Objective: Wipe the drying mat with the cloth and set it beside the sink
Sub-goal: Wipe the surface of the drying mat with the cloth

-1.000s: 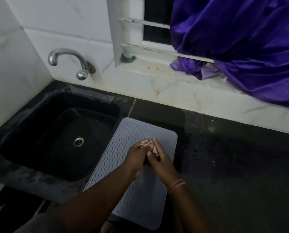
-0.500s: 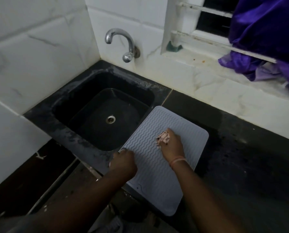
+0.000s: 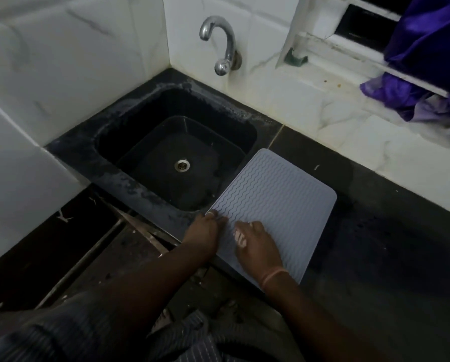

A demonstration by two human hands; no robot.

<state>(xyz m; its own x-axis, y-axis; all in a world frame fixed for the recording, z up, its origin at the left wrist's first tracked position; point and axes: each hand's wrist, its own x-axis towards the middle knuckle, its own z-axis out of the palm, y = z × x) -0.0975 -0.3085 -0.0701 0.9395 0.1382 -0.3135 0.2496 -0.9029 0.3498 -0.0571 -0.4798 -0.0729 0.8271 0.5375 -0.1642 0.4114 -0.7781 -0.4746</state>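
While my right hand (image 3: 257, 241) presses the cloth (image 3: 240, 237) flat against the mat (image 3: 273, 202), my left hand (image 3: 204, 232) grips the mat's near left edge, fingers curled over the rim where it meets the sink's lip. My right fingers are bent down over the cloth, bunching it beneath the palm; only a small pale, pinkish fold shows at the thumb side. An orange band (image 3: 272, 276) circles my right wrist.

Grey and ribbed with wavy lines, the mat lies flat on the dark counter (image 3: 375, 244), just right of the sink (image 3: 129, 178), its left edge running along the basin's rim and its near corner overhanging the counter's front edge. Its far corners are rounded and uncovered.

Black throughout, the sink has a metal drain (image 3: 182, 165) at the middle of its floor. A chrome tap (image 3: 222, 45) curves out of the white tiled wall (image 3: 61, 61) above the basin's far side. To the right, a white window frame (image 3: 310, 40) sits over a marble ledge (image 3: 336, 105), with a small green object (image 3: 294, 58) tucked at the frame's lower left corner. Purple fabric (image 3: 425, 61) hangs across the window at upper right and spills onto the ledge.

At the bottom edge my striped clothing (image 3: 114, 335) fills the foreground.
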